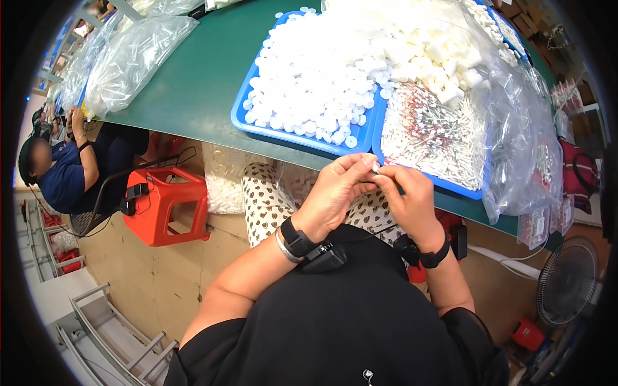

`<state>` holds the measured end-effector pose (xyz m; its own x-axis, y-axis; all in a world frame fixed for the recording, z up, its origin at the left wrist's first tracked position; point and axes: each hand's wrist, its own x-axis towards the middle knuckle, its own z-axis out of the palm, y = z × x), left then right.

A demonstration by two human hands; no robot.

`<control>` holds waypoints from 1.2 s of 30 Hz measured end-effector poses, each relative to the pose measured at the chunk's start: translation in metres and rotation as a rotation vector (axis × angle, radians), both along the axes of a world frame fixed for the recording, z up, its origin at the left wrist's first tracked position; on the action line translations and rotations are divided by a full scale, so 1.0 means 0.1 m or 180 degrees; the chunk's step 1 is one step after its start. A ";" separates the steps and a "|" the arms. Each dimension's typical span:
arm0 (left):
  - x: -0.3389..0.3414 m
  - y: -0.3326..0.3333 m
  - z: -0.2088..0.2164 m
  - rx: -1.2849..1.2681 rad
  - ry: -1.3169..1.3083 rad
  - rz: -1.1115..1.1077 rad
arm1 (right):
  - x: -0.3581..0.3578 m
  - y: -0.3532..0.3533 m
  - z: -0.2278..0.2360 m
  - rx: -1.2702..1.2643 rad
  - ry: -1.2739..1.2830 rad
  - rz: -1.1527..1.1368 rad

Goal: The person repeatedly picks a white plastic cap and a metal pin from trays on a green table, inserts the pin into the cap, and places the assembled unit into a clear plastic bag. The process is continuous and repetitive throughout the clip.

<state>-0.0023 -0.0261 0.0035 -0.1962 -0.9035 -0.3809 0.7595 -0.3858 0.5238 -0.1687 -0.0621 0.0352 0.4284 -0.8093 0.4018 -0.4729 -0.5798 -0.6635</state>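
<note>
My left hand and my right hand meet over my lap, just off the table's front edge. Between the left thumb and fingertips is a small white piece, too small to make out further. The right thumb and forefinger pinch right beside it; what they grip is hidden. Just beyond the hands, a blue tray is heaped with small white round caps. To its right a second blue tray holds many thin white sticks with reddish and dark parts, and off-white blocks pile behind them.
A green table runs across the front. Clear plastic bags lie at its far left, and another bag drapes beside the right tray. A red stool stands left, near a seated person. A fan is at right.
</note>
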 end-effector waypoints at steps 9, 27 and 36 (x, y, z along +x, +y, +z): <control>0.06 0.01 0.11 0.0008 -0.0122 0.0175 | -0.11 -0.51 -0.01 -0.1240 0.1984 -0.0167; 0.10 -0.08 0.27 -0.0314 -0.0015 0.0269 | -0.18 -0.12 0.13 -0.0253 0.0113 -0.0040; 0.04 -0.03 0.24 -0.0765 -0.0632 -0.0012 | -0.17 -0.17 0.11 -0.0630 0.0000 0.0291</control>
